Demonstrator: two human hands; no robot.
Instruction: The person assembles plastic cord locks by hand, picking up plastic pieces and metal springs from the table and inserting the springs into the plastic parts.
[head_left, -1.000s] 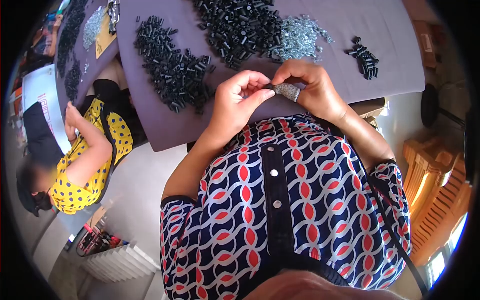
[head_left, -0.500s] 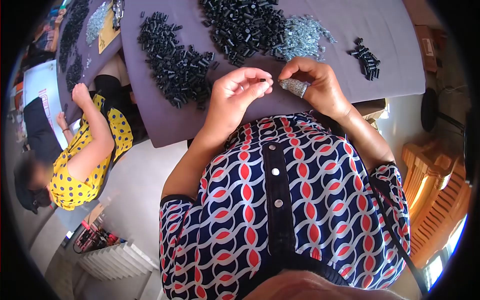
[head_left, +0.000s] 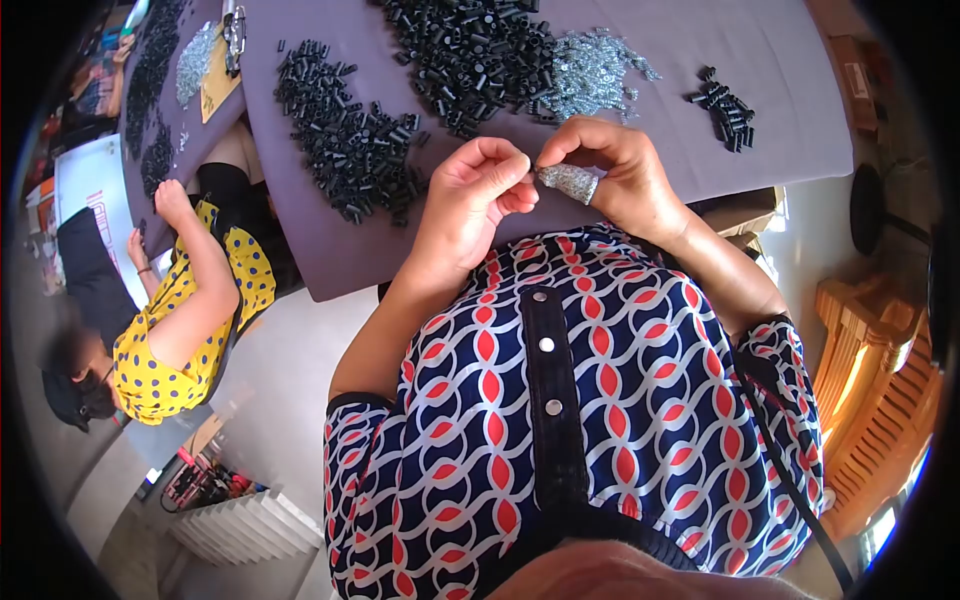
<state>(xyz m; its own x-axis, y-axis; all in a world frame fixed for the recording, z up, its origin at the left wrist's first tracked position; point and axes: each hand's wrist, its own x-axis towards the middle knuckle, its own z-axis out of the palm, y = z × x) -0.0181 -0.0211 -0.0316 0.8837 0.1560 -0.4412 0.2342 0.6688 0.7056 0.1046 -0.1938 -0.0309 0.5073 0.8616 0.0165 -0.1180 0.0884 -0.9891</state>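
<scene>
My left hand (head_left: 472,205) is closed in a pinch, with a small dark piece at its fingertips. Touching or almost touching it are the fingertips of my right hand (head_left: 635,185), also pinched together; what they grip is too small to tell. A grey speckled sleeve-like cover (head_left: 570,183) seems to sit around my right thumb. Beyond my hands on the cloth lie a left pile of short black cylinders (head_left: 345,130), a larger black pile (head_left: 475,65), a heap of small clear pieces (head_left: 595,75) and a small black group (head_left: 727,112).
A co-worker in yellow dotted clothing (head_left: 185,345) sits at the left by another table (head_left: 205,130) with black and clear piles and a tan board (head_left: 217,75). The purple cloth-covered table (head_left: 790,120) ends just before my body. Wooden furniture (head_left: 875,400) stands at the right.
Half a second ago a gap showed between my hands, with a black piece in my left fingers. Now the left fingertips have turned and meet the right ones. The view has shifted slightly.
</scene>
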